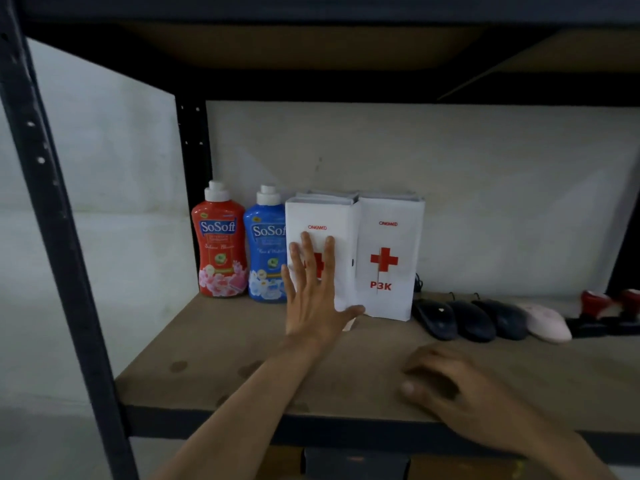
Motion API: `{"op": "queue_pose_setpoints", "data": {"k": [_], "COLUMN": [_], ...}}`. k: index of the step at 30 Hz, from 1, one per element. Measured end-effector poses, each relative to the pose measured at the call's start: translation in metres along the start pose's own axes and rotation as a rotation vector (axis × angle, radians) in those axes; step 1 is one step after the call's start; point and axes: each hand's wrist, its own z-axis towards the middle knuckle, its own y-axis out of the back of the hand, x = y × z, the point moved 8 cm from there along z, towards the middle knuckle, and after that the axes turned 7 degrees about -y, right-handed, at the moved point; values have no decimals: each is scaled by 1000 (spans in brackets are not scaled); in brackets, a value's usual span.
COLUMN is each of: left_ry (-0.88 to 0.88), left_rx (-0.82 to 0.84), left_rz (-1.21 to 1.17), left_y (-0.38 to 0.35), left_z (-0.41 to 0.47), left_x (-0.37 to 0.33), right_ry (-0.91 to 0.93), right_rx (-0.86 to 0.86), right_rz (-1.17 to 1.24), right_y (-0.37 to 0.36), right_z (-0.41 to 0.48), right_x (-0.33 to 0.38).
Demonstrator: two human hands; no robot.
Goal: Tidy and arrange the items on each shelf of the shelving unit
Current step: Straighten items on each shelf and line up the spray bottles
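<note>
Left hand (313, 289) fingers spread, palm pressed flat on front face of left white box (323, 213); thumb out toward 3 o'clock at box's lower edge. Box directly behind the hand, standing upright, long axis vertical, red-cross face toward camera, mid-shelf near back wall. Touching right white box (391, 233) at 3 o'clock, same upright stance, "P3K" readable. Blue bottle (265, 247) just beside at 9 o'clock, contact unclear; red bottle (221, 244) further at 9 o'clock, both upright, caps at 12. Right hand (460, 386) at 5 o'clock of left hand, blurred, fingers loosely curled, gripping nothing, low over shelf board (214, 348) near front edge; contact with board cannot tell. Bare board at 6 o'clock of boxes up to front edge. Row of three dark mice (472, 320) and one pale mouse (547, 322) at 3 o'clock of right box. Metal post (52, 202) far at 9 o'clock.
</note>
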Motion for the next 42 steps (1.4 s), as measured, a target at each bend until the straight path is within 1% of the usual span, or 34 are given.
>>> {"op": "queue_pose_setpoints", "data": {"k": [3,6,8,13,18,25,33,37,42], "left_ry": [66,143,172,201,288,332,332,309,253], "left_rx": [-60,-118,-171,-264,-297,-188,-163,-148,9], "left_rz": [-27,-141,-213,-266,-317,-247,-217,-259,-219], "left_y": [-9,-12,-8,3,5,-2,-4,-2,-7], "left_z": [1,-5,-5,-8,-13,-2,-3,-7,-16], "left_x": [4,9,13,20,25,24,24,26,36], "right_ry": [1,15,11,0,11,-14,-48,-40,-49], "right_rx": [-42,-43,-40,-4,37,37,154,221,266], "right_rz": [19,76,50,7,74,62,9,-8,-95], "right_y": [1,0,1,3,0,-2,-10,-19,-34], "right_z": [0,3,3,3,7,5,2,4,14], "right_x": [-2,-3,-3,-1,-4,-3,9,25,34]}}
